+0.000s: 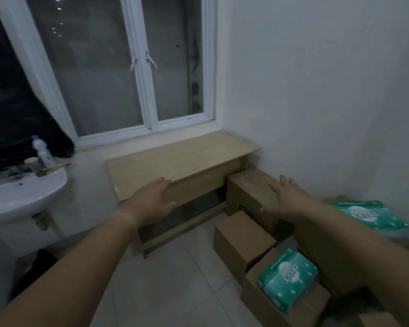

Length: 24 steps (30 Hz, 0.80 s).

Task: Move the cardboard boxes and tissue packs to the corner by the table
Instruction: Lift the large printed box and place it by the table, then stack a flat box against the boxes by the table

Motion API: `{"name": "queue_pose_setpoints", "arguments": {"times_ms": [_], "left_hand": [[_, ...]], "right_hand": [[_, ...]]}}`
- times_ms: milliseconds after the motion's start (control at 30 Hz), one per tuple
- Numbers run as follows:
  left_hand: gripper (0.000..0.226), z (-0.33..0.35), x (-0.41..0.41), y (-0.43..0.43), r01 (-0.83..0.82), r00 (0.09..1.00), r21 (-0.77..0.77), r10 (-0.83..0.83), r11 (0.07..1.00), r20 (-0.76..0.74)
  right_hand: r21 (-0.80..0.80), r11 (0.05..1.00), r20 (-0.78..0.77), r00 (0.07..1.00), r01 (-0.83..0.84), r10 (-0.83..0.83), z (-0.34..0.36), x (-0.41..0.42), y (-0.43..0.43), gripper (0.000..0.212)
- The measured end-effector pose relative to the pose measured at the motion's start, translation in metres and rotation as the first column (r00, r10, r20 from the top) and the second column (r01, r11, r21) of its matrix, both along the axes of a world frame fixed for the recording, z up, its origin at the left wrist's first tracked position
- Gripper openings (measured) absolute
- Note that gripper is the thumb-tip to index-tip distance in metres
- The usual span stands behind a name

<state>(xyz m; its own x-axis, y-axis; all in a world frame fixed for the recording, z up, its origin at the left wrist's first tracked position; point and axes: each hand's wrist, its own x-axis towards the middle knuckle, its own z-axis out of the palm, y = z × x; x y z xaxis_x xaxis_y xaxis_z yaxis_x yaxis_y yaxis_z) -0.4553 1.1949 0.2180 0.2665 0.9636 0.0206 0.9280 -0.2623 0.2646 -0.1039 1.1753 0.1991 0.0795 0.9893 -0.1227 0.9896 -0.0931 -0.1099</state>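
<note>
Two bare hands extend at mid-frame, both with straight, relaxed fingers and holding nothing. The left hand (151,199) lies over the front edge of the pale wooden low table (182,159). The right hand (291,199) spreads over the tall brown cardboard box (248,190), which stands right of centre, just beside the table's end and near the white wall (316,90). Contact cannot be confirmed for either hand.

A smaller closed brown cardboard box (241,237) sits just below it in the frame. An open-topped cardboard carton (265,303) at lower right holds one green plastic-wrapped tissue pack (288,277). A second green tissue pack (373,218) rests at the right edge.

Judged handling:
- **Boxes:** stiff and probably light to moderate, best taken by opposite side walls or under the base. The tall box's glossy top may be slick.
- **Tissue packs:** soft and light with slippery film, best grasped across the width.

Surroundings: a white ceramic washbasin (21,197) bearing a white plastic bottle (41,149) at left, and a white-framed window (128,67) above. The clustered boxes crowd one another, likely limiting finger access between them.
</note>
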Motion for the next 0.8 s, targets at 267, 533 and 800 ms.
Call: {"name": "queue_pose_setpoints", "arguments": {"times_ms": [267, 533, 800], "left_hand": [[0.071, -0.065, -0.066, 0.114, 0.119, 0.992, -0.18, -0.125, 0.976, -0.022], [0.069, -0.128, -0.032, 0.238, 0.313, 0.946, -0.265, -0.325, 0.912, -0.001], [0.074, -0.206, 0.041, 0.37, 0.36, 0.912, -0.371, -0.407, 0.856, -0.054]], "right_hand": [[-0.107, 0.98, -0.074, 0.982, 0.167, -0.176, -0.063, -0.055, 0.055, 0.097], [-0.213, 0.917, -0.129, 0.921, 0.336, -0.368, -0.136, -0.06, 0.125, 0.094], [-0.319, 0.846, -0.185, 0.848, 0.426, -0.497, -0.234, -0.014, 0.234, 0.096]]}}
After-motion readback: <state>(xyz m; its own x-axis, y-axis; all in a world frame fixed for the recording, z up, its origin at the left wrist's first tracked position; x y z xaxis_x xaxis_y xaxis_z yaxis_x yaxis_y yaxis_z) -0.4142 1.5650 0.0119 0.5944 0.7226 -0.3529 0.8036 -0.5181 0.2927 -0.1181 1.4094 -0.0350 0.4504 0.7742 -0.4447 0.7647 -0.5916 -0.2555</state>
